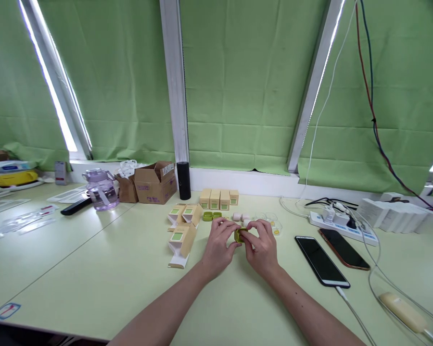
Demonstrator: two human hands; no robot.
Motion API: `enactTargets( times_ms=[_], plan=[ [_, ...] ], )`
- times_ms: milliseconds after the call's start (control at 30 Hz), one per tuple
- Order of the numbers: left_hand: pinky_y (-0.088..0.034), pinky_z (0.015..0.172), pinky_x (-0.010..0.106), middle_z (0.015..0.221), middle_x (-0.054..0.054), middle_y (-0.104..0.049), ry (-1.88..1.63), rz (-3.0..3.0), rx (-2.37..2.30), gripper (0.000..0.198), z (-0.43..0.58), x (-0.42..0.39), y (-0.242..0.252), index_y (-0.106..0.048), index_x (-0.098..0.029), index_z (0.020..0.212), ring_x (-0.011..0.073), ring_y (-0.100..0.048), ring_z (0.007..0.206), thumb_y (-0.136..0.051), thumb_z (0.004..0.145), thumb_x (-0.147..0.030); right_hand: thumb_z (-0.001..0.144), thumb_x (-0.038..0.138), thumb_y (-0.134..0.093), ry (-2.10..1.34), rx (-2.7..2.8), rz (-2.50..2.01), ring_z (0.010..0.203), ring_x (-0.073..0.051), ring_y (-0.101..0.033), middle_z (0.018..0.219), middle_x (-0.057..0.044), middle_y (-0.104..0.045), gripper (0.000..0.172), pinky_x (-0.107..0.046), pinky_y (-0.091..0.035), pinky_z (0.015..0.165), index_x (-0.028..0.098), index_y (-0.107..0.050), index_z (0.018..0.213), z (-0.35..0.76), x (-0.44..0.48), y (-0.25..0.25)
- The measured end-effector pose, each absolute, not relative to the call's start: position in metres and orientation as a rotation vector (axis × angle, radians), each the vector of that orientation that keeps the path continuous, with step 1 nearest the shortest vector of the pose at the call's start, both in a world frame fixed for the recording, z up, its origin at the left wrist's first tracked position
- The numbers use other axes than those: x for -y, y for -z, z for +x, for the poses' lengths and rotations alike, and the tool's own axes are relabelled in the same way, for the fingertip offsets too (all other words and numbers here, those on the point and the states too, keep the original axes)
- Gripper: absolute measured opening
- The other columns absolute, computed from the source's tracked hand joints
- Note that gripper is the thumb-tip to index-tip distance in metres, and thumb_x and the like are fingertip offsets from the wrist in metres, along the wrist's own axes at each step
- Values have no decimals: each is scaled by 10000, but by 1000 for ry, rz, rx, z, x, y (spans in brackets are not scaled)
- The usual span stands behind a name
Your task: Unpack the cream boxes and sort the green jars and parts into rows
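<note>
A small olive-green case [239, 235] is pinched between my two hands above the table. My left hand [218, 246] has its fingertips closed on the case's left side. My right hand [262, 249] grips it from the right, with fingers at its top; what lies inside is hidden. Just behind my hands are more small green cases [212, 216], some pale pink cylindrical pieces [237, 217] and clear plastic pieces [276, 226]. To the left lie several small tan boxes [183, 239] with flaps open. Several upright tan boxes [215, 200] stand farther back.
Two phones, one charging [322, 262] and one darker [344, 248], lie at right before a power strip [341, 226]. A cream device [402, 311] sits among cables. Behind left are a cardboard box [155, 185], a black cylinder [184, 180] and a purple jug [101, 190].
</note>
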State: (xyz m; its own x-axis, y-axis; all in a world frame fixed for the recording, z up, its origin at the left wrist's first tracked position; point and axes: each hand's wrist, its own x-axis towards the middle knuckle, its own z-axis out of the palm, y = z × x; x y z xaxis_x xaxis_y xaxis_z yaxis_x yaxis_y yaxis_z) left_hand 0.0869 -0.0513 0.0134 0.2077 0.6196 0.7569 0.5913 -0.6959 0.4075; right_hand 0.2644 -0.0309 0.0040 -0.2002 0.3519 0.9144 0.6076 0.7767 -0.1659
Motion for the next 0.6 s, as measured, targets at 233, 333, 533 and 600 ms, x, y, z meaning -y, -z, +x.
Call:
enactTargets(
  times_ms=[233, 333, 533, 600],
  plan=[
    [-485, 1038, 541, 1210, 95, -685, -1538, 2443, -1207, 428, 87, 51, -13, -659, -252, 1256, 309, -501, 1223, -682, 854, -109, 890, 84, -579, 314, 1806, -765, 945, -263, -487, 953, -83, -568, 244, -400, -497, 747, 266, -735, 937, 264, 30, -2],
    [-487, 1032, 556, 1204, 104, -688, -1527, 2444, -1216, 423, 88, 52, -13, -664, -255, 1260, 313, -516, 1214, -680, 858, -124, 898, 80, -565, 304, 1814, -790, 911, -251, -489, 917, -78, -563, 245, -375, -475, 708, 260, -730, 925, 264, 30, -2],
    [-488, 1027, 573, 1200, 109, -691, -1521, 2448, -1231, 402, 88, 52, -14, -667, -251, 1263, 323, -519, 1215, -681, 874, -153, 912, 73, -550, 291, 1823, -781, 850, -234, -485, 842, -63, -562, 234, -361, -441, 682, 245, -708, 890, 263, 32, -4],
    [-492, 1024, 565, 1202, 105, -691, -1531, 2445, -1236, 413, 88, 51, -14, -666, -259, 1270, 322, -519, 1218, -694, 871, -158, 922, 82, -549, 297, 1825, -782, 833, -232, -484, 825, -61, -564, 226, -363, -433, 676, 244, -703, 891, 263, 32, -4]
  ],
)
